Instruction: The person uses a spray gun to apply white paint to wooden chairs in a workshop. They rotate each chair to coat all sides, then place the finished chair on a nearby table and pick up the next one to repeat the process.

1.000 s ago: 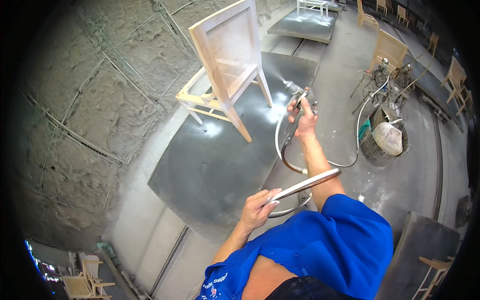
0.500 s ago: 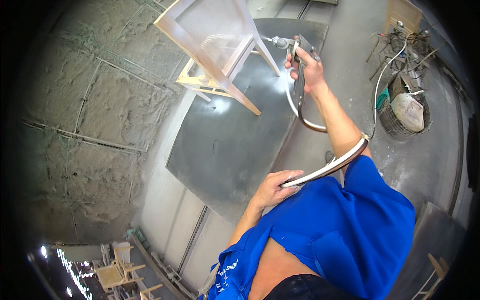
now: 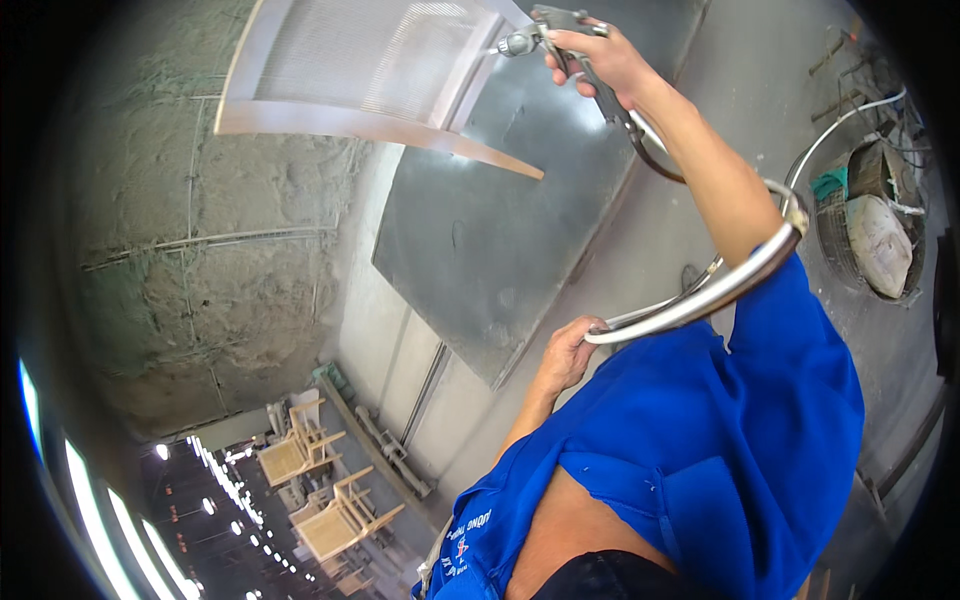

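My right hand [image 3: 608,62] is wrapped round the grip of a grey spray gun [image 3: 575,42], whose nozzle points left at a pale wooden chair [image 3: 370,60]. The chair has a mesh-like panel in a light frame; its far part runs out of view at the top. One of its legs reaches toward the middle of a dark flat board [image 3: 480,220]. White and dark hoses [image 3: 690,305] loop from the gun past my right forearm. Lower down, near my waist, my left hand [image 3: 570,352] is closed round the hoses.
A basket [image 3: 868,225] with a pale bundle and green cloth stands at the right, hoses beside it. Several light wooden chairs [image 3: 335,520] stand at the lower left near a rail [image 3: 385,440]. A rough, dust-coated grey wall [image 3: 210,290] fills the left.
The view has shifted, and the chair appears larger and further up and left, its panel turned more toward me. My right hand still holds the spray gun; my left still grips the hoses.
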`<state>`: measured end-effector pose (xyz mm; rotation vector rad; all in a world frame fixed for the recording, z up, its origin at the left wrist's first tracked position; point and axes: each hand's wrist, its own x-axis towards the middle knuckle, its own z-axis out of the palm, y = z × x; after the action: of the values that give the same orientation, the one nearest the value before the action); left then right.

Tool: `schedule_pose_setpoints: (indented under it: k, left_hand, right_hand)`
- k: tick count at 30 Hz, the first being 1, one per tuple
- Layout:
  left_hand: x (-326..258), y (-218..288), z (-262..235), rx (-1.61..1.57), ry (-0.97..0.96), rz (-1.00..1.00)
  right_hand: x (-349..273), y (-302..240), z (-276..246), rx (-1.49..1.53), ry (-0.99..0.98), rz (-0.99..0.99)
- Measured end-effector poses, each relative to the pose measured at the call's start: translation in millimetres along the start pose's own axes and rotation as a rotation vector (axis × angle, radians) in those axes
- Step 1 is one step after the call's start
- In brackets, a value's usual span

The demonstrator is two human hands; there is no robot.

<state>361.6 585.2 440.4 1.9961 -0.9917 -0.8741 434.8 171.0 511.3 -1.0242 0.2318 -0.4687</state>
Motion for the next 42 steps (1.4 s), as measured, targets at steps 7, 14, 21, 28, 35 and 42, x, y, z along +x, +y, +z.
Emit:
schedule_pose_setpoints:
  k: [7,14,21,28,35,42]
  left_hand:
    - [-17.9,43.4,-13.8,0.055,0.069,-0.261]
    - [-37.4,26.1,-31.5,-0.036,0.017,-0.419]
    - [-65.1,-31.3,-64.4,0.062,0.0,-0.39]
    - [-83.7,-139.2,-121.6,-0.044,0.019,0.106]
    - [-182.1,-237.2,-206.0,-0.106,0.049,0.113]
    - [-217.9,-283.9,-226.2,-0.398,0.114,0.057]
  right_hand:
    - [52.9,131.7,-65.9,-0.235,0.108,0.392]
    - [19.8,276.9,-101.0,-0.283,0.455,0.564]
    - [-64.8,265.3,-80.8,-0.199,0.642,0.621]
    - [-128.6,210.3,81.1,0.263,0.504,-0.118]
    - [-129.1,319.2,197.7,-1.242,0.376,-0.178]
    - [-114.4,350.8,283.3,-1.884,-0.133,0.37]
